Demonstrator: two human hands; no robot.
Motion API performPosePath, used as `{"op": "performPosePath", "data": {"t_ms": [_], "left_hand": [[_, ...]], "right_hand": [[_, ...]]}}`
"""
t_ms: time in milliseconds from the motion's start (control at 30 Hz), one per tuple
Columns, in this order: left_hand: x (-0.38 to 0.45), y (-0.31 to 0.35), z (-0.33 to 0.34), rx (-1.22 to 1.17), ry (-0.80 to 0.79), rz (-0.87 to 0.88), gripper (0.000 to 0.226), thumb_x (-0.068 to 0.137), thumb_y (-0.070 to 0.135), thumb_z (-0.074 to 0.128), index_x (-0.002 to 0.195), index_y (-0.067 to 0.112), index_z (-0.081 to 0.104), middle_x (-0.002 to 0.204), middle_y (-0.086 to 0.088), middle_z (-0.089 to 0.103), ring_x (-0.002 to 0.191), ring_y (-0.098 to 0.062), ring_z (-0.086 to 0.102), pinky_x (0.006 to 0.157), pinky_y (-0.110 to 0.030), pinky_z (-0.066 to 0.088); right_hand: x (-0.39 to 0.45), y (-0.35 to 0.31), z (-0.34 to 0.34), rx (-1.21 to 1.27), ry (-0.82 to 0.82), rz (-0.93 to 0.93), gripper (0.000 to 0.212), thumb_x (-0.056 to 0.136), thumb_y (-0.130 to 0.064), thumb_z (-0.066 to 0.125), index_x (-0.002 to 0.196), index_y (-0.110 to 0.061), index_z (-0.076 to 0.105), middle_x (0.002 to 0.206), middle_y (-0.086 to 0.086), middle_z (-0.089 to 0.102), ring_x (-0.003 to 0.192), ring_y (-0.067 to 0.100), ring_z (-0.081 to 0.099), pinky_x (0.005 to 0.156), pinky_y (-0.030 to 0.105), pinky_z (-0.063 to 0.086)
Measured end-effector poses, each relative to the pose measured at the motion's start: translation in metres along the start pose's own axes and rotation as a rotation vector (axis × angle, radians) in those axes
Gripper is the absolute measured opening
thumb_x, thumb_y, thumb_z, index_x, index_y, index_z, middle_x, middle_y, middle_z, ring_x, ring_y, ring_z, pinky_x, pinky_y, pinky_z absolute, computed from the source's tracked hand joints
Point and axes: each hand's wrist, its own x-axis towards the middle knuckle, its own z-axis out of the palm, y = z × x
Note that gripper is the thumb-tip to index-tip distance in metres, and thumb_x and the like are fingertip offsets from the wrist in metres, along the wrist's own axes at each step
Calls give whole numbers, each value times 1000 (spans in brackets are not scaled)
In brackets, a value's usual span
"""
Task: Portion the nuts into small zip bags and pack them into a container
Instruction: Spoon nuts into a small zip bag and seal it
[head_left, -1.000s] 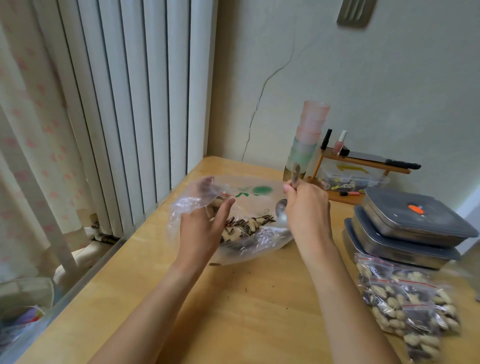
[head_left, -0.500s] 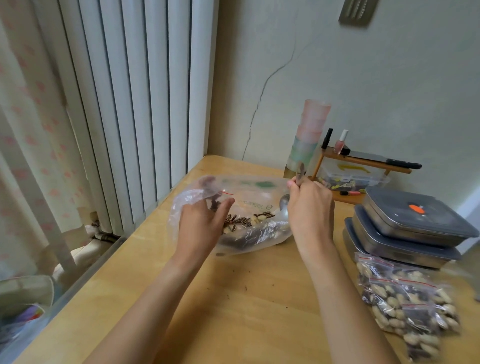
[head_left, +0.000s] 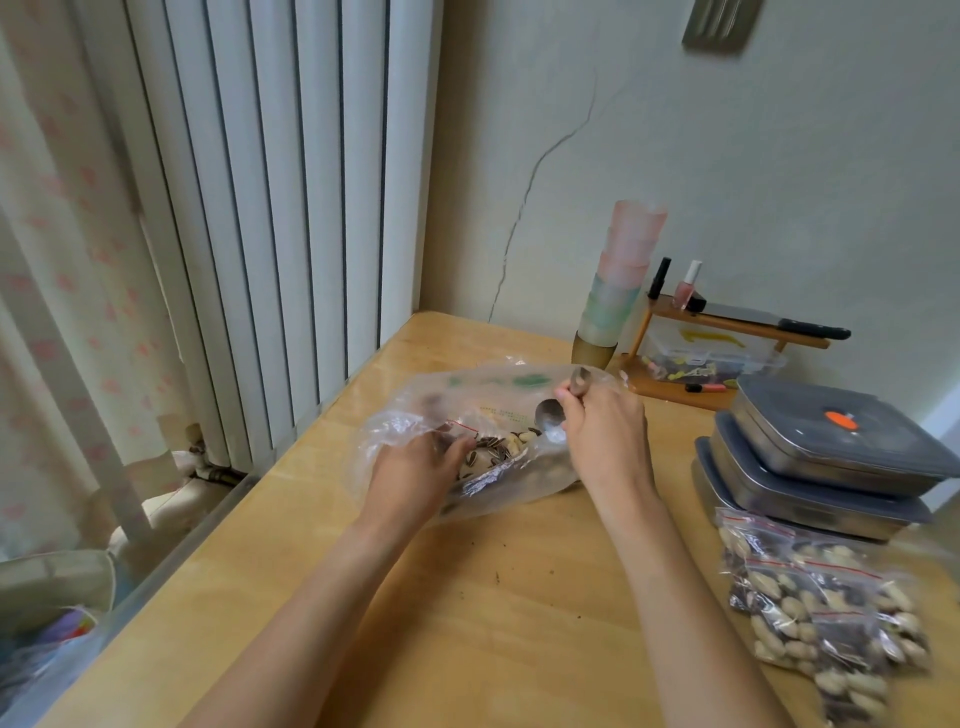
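Note:
A large clear plastic bag (head_left: 488, 395) lies on the wooden table (head_left: 509, 613), holding striped seeds and pale nuts (head_left: 498, 449). My left hand (head_left: 415, 473) reaches into its mouth and holds a small red-striped zip bag (head_left: 460, 427) there, fingers partly hidden by plastic. My right hand (head_left: 602, 441) grips a metal spoon (head_left: 550, 415) by the handle, bowl pointing down into the big bag. A pile of filled zip bags (head_left: 821, 618) lies at the right front. Two lidded steel containers (head_left: 821, 467) are stacked behind that pile.
A stack of pastel cups (head_left: 618, 280) stands by the wall. Beside it a small wooden shelf (head_left: 727, 332) carries nail polish bottles and a black-handled knife. White vertical blinds (head_left: 270, 208) hang left of the table. Crumbs dot the tabletop.
Both hands and the big bag have sunk lower toward the table. My left hand has gone deeper into the bag, and the spoon bowl has dipped inside it.

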Motion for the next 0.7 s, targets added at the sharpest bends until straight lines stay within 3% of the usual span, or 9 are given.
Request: {"op": "performPosePath", "data": {"t_ms": [133,367,467,600,700], "left_hand": [[4,-8,10,27,-45,-29,28,100,45,55,114,25,68,104,-1,76,100,-24,68,80,-29,44],[8,-12,9,-131,98,-26,22,98,26,57,93,12,72,86,-8,74,88,-28,66,80,-37,50],[11,-16,7,-143,134,-42,33,98,29,54,79,6,70,75,-9,72,78,-28,65,77,-40,52],[8,-14,8,-101,47,-47,29,98,30,55,96,5,69,83,-11,74,84,-33,66,81,-43,53],[5,-13,8,-100,26,-21,22,94,27,57,99,6,64,78,-9,72,79,-31,66,76,-46,54]], "right_hand": [[-2,-1,5,36,-53,2,35,107,-26,54,85,-6,72,72,4,64,78,31,64,68,35,45],[1,3,7,107,-52,20,39,106,-30,52,79,-11,73,68,5,68,69,25,65,70,39,54],[1,4,6,164,-45,42,37,106,-31,52,88,-11,77,68,6,70,71,25,68,74,40,56],[0,0,2,195,-15,11,33,106,-31,54,95,-12,79,70,4,71,71,22,67,77,37,53],[0,-2,-2,200,-29,-32,34,106,-31,55,92,-11,80,74,2,72,72,21,67,73,40,54]]}}
